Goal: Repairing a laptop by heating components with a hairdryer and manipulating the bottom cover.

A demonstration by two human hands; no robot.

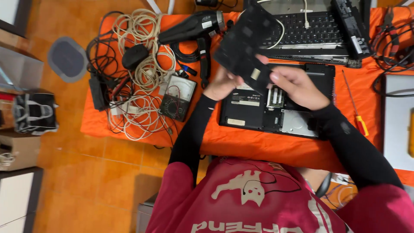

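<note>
An orange-covered bench (267, 149) stands on orange tiles. Near its front edge lies an opened laptop base (258, 114), partly hidden by both hands. Left hand (222, 84) and right hand (297, 86) grip a black cover panel (246, 45) above it; fingertips hidden.

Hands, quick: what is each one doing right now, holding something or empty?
Left hand: closed on the lower edge of the black cover panel, lifted above the opened laptop.
Right hand: gripping the same panel's lower right edge.
</note>
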